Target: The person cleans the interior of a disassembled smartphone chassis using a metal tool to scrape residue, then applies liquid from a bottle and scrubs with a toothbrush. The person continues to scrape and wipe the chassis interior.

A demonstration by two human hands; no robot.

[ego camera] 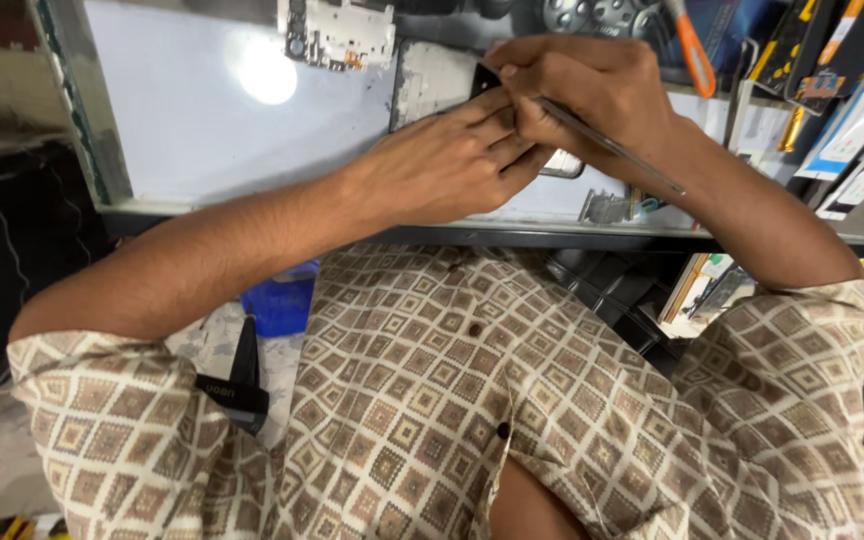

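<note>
My two hands meet over a white glass counter (192,120). My left hand (447,160) reaches in from the left and pinches a small dark part (485,78) with its fingertips. Against it from the right, my right hand (587,85) grips a thin metal tool (612,148) whose shaft runs back over my wrist. A grey phone frame (430,85) lies on the counter just behind my left hand. A silver-edged piece (564,165) shows under my left fingers.
A bare circuit board (337,35) lies at the counter's far edge, next to a bright lamp reflection. Packaged accessories (852,90) hang at the right, and an orange-handled tool (692,50) is above my right hand. A blue box (280,300) sits below the counter.
</note>
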